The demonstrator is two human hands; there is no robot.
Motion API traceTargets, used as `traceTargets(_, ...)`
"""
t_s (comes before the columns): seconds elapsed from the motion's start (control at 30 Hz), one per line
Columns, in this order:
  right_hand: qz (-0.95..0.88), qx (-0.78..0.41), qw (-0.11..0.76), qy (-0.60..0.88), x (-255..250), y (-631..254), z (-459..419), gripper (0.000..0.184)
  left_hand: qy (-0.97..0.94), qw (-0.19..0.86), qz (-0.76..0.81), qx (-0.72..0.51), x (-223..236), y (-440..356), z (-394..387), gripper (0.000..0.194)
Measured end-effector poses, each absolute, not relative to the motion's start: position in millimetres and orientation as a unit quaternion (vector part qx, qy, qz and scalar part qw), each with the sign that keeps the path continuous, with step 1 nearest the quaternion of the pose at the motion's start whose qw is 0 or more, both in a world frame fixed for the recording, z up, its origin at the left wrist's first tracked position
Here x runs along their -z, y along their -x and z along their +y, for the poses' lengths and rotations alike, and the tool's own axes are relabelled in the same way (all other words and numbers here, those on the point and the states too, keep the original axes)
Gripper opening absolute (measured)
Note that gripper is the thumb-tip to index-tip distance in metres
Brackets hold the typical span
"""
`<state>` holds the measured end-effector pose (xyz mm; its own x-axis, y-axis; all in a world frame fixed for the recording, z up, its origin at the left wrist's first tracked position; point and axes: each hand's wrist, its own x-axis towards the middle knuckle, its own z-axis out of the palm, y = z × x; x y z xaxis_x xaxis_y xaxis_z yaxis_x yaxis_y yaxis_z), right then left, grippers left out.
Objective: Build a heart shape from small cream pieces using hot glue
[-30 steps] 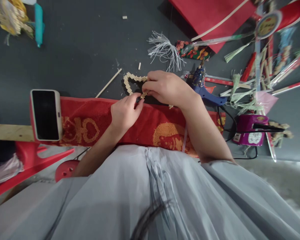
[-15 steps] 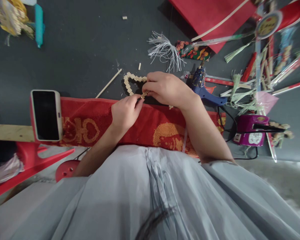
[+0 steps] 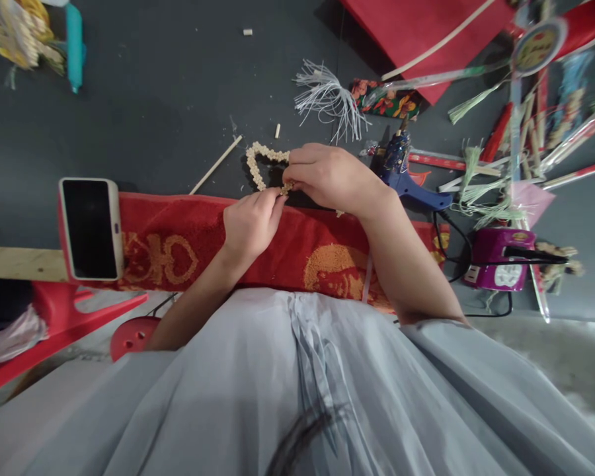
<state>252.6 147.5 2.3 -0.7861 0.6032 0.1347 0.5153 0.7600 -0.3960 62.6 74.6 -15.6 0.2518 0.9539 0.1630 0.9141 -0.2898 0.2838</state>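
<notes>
A cream braided cord (image 3: pixel 254 165), bent into a loop with a pointed, heart-like outline, is held just beyond the red towel (image 3: pixel 272 258). My left hand (image 3: pixel 252 221) is closed, its thumb and forefinger pinching the near end of the cord. From the right, my right hand (image 3: pixel 327 175) is closed on the same cord, fingers curled over its right side and partly hiding it. The fingertips of both hands almost meet at a short stretch of braid. A thin pale stick (image 3: pixel 215 165) lies left of the loop.
A phone (image 3: pixel 90 228) lies on the towel's left end. Right of my hands are a blue glue gun (image 3: pixel 401 172), a purple power socket (image 3: pixel 500 258) and a pile of sticks and pale green threads (image 3: pixel 496 198). White strings (image 3: pixel 330 96) lie beyond, near red paper (image 3: pixel 421 39).
Both hands keep their hold on the braided cord, and the loop keeps its shape. Only a very slight shift of the fingers and of the view shows.
</notes>
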Motion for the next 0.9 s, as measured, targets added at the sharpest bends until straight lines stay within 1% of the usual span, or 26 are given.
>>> traceTargets(0.2,-0.921,-0.194,0.129,0.312,0,-256,147,0.033,-0.768,0.082,0.618,-0.145,10,-65,73,0.026)
traceTargets(0.37,-0.932,-0.166,0.146,0.287,-1,-259,149,0.036,-0.748,0.112,0.643,-0.121,2,-65,72,0.030)
traceTargets(0.43,-0.931,-0.154,0.147,0.298,-3,-258,147,0.038,-0.745,0.129,0.644,-0.117,-2,-65,73,0.030)
traceTargets(0.73,-0.926,-0.176,0.114,0.314,-16,-256,143,0.038,-0.729,0.240,0.633,-0.101,-16,-64,81,0.027)
traceTargets(0.9,-0.936,-0.150,0.096,0.304,-20,-256,143,0.036,-0.734,0.261,0.618,-0.108,-18,-65,85,0.021)
